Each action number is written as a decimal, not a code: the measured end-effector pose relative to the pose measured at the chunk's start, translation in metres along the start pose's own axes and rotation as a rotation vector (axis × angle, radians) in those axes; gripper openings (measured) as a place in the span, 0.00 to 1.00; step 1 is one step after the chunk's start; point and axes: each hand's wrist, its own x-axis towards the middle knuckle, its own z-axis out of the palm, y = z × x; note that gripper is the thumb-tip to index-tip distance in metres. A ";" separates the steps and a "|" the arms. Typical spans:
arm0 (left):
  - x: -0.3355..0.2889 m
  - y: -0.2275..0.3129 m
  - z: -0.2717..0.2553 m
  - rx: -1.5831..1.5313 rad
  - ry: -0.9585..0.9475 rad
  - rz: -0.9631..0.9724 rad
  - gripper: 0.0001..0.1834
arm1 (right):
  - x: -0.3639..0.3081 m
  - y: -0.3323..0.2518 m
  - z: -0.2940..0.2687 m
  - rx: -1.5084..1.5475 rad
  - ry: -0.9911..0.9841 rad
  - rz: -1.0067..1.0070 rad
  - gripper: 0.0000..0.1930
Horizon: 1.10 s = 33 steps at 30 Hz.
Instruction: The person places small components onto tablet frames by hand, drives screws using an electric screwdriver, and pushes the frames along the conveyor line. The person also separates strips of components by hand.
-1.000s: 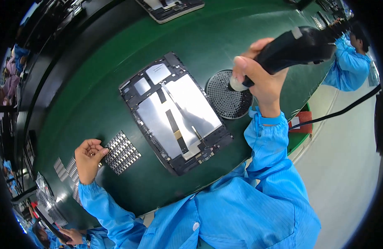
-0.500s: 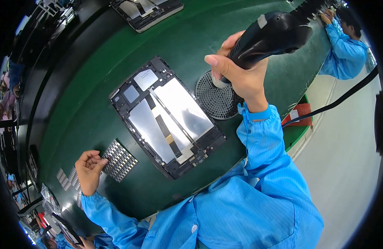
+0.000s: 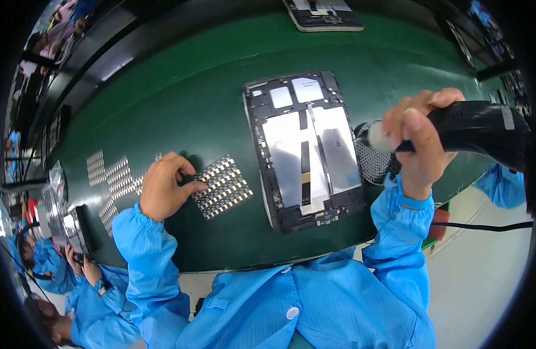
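My left hand [image 3: 168,183] is closed, its thumb and fingers pinching the left edge of a sheet of small metallic parts [image 3: 224,187] set in rows. To the right of the sheet lies an opened tablet [image 3: 338,151], its silvery inner panels, black frame and a dark flat cable showing. My right hand [image 3: 422,142] grips a black gun-shaped tool [image 3: 474,125] with a pale round tip [image 3: 378,138]. The tip hangs over a grey perforated disc [image 3: 372,166] beside the tablet's right edge. The hand and tool hide part of that disc.
More sheets of metallic parts [image 3: 118,177] lie left of my left hand. Another opened device [image 3: 323,20] rests at the far side of the green table [image 3: 210,99]. A co-worker's hands [image 3: 85,264] are at the lower left. A black cable [image 3: 483,227] hangs at the right.
The whole view has turned, so the tablet now appears upright and further right. My right hand's tool lies more level, its tip nearer the tablet's right edge. My left hand stays at the sheet.
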 end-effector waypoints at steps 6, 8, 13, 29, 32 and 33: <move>-0.009 -0.014 0.005 -0.351 -0.008 -0.225 0.15 | 0.013 0.022 0.094 0.004 -0.362 0.087 0.19; -0.010 -0.022 0.010 -0.610 0.029 -0.268 0.11 | 0.017 0.029 0.119 0.036 -0.368 0.126 0.18; -0.015 -0.015 0.012 -0.448 0.157 -0.258 0.08 | 0.008 0.052 0.130 0.031 -0.407 0.147 0.17; -0.027 -0.007 0.039 -0.214 0.460 0.233 0.07 | 0.003 0.065 0.136 0.031 -0.375 0.264 0.17; -0.030 -0.006 0.034 -0.247 0.581 0.148 0.07 | 0.004 0.065 0.135 0.012 -0.402 0.244 0.17; -0.031 -0.001 0.033 -0.246 0.582 0.148 0.07 | 0.003 0.065 0.136 0.018 -0.407 0.249 0.17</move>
